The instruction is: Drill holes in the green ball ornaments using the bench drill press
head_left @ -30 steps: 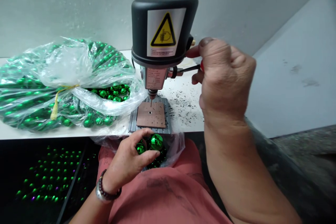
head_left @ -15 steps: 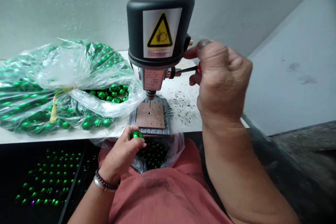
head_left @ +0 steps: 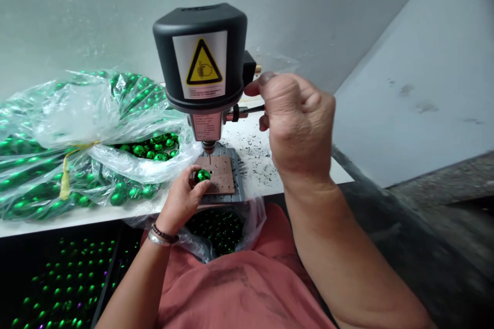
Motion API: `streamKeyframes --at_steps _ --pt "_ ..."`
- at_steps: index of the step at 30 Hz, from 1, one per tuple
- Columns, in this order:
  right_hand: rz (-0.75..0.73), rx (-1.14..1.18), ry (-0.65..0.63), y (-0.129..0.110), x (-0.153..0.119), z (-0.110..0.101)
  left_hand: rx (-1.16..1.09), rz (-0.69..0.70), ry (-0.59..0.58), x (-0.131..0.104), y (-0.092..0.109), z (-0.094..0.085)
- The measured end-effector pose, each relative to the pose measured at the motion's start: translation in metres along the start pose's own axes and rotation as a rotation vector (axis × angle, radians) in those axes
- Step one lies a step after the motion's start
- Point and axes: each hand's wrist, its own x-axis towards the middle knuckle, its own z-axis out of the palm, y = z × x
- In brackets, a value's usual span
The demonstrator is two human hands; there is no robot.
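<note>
A shiny green ball [head_left: 202, 176] is pinched between the thumb and fingers of my left hand [head_left: 182, 199]. It is over the left part of the brown board [head_left: 222, 175], just left of the small hole under the drill bit [head_left: 210, 158]. The black-topped drill press [head_left: 204, 56] stands behind the board, with a yellow warning sign on its front. My right hand [head_left: 299, 126] is closed round the end of the drill's dark lever [head_left: 254, 109], whose grip the fingers hide.
A large clear bag of green balls [head_left: 83, 113] tied with yellow string lies on the white table [head_left: 266, 177] at left. Dark shavings lie right of the drill. An open bag [head_left: 254, 223] of green balls is below the table edge. Ball trays [head_left: 65, 277] stand at lower left.
My left hand has brought the green ball from in front of the table edge up over the board. The view has shifted, and my right hand stays at the lever.
</note>
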Motion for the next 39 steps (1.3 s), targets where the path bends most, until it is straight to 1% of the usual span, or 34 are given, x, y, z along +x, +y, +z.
streamKeyframes --at_steps 1,3,5,7,10,13,16,21,26,28,31,33,39 --pt "0.000 0.004 -0.002 0.000 0.000 0.000 -0.060 -0.026 -0.029 0.002 0.000 0.000" --pt "0.001 0.014 -0.006 -0.001 0.000 -0.001 -0.267 -0.106 -0.068 0.004 -0.001 0.002" --pt "-0.008 0.013 -0.014 -0.001 0.000 -0.002 -0.526 -0.193 -0.072 0.006 -0.003 0.005" --pt "-0.010 -0.001 -0.022 -0.002 0.000 -0.002 -0.720 -0.264 -0.063 0.008 -0.006 0.007" --pt "0.006 -0.008 -0.023 -0.004 0.000 -0.002 -0.813 -0.295 -0.079 0.013 -0.010 0.008" --pt "0.012 -0.005 -0.024 -0.004 0.000 -0.003 -0.729 -0.293 -0.093 0.020 -0.012 0.008" --pt "0.006 0.009 -0.033 -0.005 0.000 -0.004 -0.559 -0.304 -0.084 0.026 -0.011 0.009" --pt "0.004 0.003 -0.047 -0.005 0.000 -0.006 -0.304 -0.258 -0.056 0.031 -0.008 0.011" --pt "0.010 -0.007 -0.052 -0.007 0.000 -0.007 -0.159 -0.250 -0.042 0.033 -0.008 0.015" --pt "0.011 -0.007 -0.054 -0.007 0.000 -0.007 -0.081 -0.228 -0.017 0.035 -0.007 0.017" --pt "0.013 0.001 -0.056 -0.007 -0.001 -0.007 0.063 -0.157 0.024 0.037 -0.005 0.020" --pt "0.019 0.005 -0.053 -0.006 -0.001 -0.006 0.103 -0.125 0.030 0.039 -0.003 0.021" --pt "0.020 0.014 -0.040 -0.003 -0.005 -0.006 0.191 -0.086 0.015 0.038 0.000 0.020"
